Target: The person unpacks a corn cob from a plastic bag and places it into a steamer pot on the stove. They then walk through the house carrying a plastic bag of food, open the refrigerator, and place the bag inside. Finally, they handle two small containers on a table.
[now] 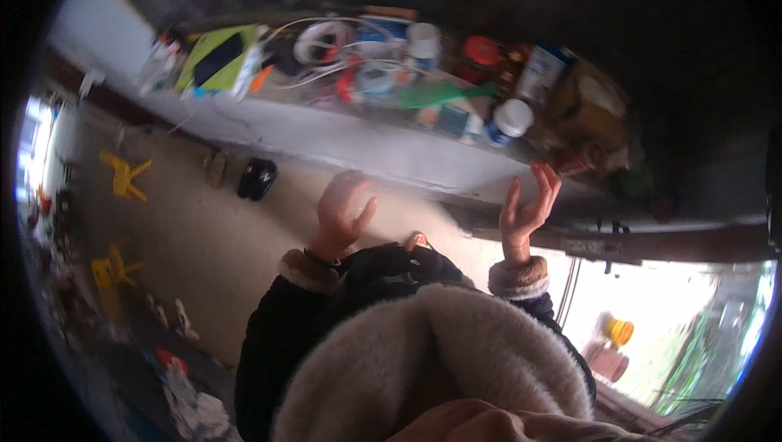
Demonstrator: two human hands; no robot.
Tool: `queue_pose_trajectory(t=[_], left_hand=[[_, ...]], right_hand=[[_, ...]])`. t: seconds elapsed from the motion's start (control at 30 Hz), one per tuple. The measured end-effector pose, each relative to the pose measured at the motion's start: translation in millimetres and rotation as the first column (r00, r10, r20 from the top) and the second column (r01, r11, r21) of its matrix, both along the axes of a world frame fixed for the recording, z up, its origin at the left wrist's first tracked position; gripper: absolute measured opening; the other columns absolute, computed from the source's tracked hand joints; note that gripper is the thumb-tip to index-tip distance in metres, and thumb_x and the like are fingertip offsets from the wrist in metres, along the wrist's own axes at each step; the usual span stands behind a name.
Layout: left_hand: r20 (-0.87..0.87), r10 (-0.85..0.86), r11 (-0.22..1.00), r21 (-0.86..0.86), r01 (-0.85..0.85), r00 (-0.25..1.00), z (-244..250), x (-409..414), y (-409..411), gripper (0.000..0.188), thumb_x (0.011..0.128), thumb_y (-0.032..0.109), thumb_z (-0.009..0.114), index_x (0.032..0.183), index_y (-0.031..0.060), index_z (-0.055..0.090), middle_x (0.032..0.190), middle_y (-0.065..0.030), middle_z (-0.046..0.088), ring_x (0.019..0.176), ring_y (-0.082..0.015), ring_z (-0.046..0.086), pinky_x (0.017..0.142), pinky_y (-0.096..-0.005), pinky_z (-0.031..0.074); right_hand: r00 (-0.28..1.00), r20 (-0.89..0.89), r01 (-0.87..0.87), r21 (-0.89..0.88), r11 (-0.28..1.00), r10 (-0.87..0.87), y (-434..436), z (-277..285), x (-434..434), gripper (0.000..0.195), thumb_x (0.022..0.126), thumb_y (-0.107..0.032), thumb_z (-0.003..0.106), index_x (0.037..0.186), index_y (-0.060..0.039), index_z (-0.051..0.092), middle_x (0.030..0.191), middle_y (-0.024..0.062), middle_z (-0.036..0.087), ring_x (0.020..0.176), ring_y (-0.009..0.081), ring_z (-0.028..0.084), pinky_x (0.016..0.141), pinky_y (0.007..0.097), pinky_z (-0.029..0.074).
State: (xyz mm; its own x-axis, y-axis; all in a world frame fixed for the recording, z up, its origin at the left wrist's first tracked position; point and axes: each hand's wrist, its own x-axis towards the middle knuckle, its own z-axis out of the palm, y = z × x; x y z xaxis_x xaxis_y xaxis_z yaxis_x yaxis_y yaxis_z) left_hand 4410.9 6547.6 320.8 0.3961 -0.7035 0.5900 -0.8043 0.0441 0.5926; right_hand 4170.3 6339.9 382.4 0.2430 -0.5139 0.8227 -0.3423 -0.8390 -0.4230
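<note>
My left hand (345, 213) is raised in front of me with fingers curved and apart, blurred, and nothing shows in it. To the right, my right hand (530, 200) is raised too, its fingers spread and holding nothing. Its fingertips appear close to a red-printed packet (577, 159) at the shelf's edge; whether they touch I cannot tell. Beyond both hands runs a cluttered shelf with a pale front (342, 136). On it are a white-lidded jar (512, 119), a green plastic bag (434, 95) and a coil of white cable (321, 43).
A yellow-green box (220, 58), a red-lidded jar (481, 54), a white tub (423, 45) and a cardboard box (586, 106) also stand on the shelf. A black bag-like item (258, 178) lies on the floor. Yellow stools (125, 176) are at left; a bright doorway opens at lower right.
</note>
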Motion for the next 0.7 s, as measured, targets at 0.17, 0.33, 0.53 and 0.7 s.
queue_pose_trajectory(t=[0.17, 0.33, 0.53, 0.7], left_hand=[[-0.115, 0.191, 0.981, 0.001, -0.193, 0.975, -14.8, 37.1, 101.6, 0.025, 0.078, 0.005, 0.072, 0.102, 0.0036, 0.064, 0.105, -0.0141, 0.066, 0.101, -0.0326, 0.064, 0.086, -0.0412, 0.053], [-0.108, 0.441, 0.892, -0.060, -0.449, 0.891, -23.4, 86.8, 210.7, 0.026, 0.080, 0.008, 0.072, 0.104, 0.0047, 0.065, 0.105, -0.0149, 0.066, 0.099, -0.0344, 0.063, 0.083, -0.0426, 0.053], [-0.090, 0.395, 0.891, -0.206, -0.405, 0.914, 10.5, 139.3, 265.2, 0.029, 0.076, 0.012, 0.076, 0.101, 0.0039, 0.066, 0.103, -0.0129, 0.066, 0.099, -0.0313, 0.065, 0.083, -0.0428, 0.054], [-0.028, 0.459, 0.849, -0.280, -0.448, 0.888, -3.3, 221.5, 273.1, 0.028, 0.072, 0.018, 0.078, 0.094, 0.0055, 0.066, 0.102, -0.0122, 0.065, 0.101, -0.0312, 0.063, 0.088, -0.0446, 0.050]], right_hand=[[0.910, -0.055, -0.400, 0.144, 0.905, 0.411, 78.3, 11.5, 108.5, 0.019, 0.083, 0.007, 0.062, 0.103, 0.0059, 0.062, 0.100, 0.0188, 0.064, 0.092, 0.0328, 0.062, 0.084, 0.0381, 0.050], [0.699, -0.019, -0.661, 0.366, 0.655, 0.715, 176.5, -18.2, 223.7, 0.010, 0.088, 0.009, 0.059, 0.095, 0.0024, 0.063, 0.092, 0.0152, 0.066, 0.082, 0.0251, 0.064, 0.075, 0.0332, 0.052], [0.464, 0.462, -0.252, 0.887, -0.387, 0.756, 307.0, -78.8, 356.4, 0.024, 0.101, -0.017, 0.050, 0.111, 0.0014, 0.061, 0.098, 0.0053, 0.067, 0.083, 0.0142, 0.063, 0.073, 0.0280, 0.052], [0.232, 0.649, -0.041, 0.750, -0.660, 0.724, 370.8, -175.5, 487.8, 0.032, 0.102, -0.024, 0.051, 0.126, -0.0027, 0.054, 0.118, 0.0071, 0.061, 0.108, 0.0187, 0.060, 0.094, 0.0312, 0.050]])
